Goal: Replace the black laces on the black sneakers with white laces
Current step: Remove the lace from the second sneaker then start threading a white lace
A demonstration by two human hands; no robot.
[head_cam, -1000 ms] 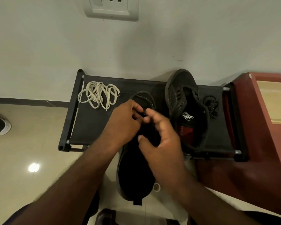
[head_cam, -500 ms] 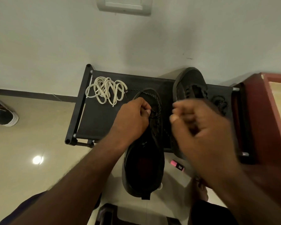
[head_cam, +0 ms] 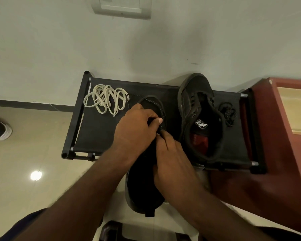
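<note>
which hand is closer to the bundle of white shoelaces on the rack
Left. The left hand is on the front of the black fabric sneaker, just right of the bundle of white shoelaces; the right hand is farther, lower on that sneaker.

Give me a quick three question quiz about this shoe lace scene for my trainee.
1. True or false: the white laces are threaded into a sneaker.
2. The left hand and right hand work on: A, the near sneaker; B, the far sneaker.
3. Fill in: the loose black lace lies to the far sneaker's ___.
Key: 1 false, they lie loose on the rack; 2 A; 3 right.
</note>
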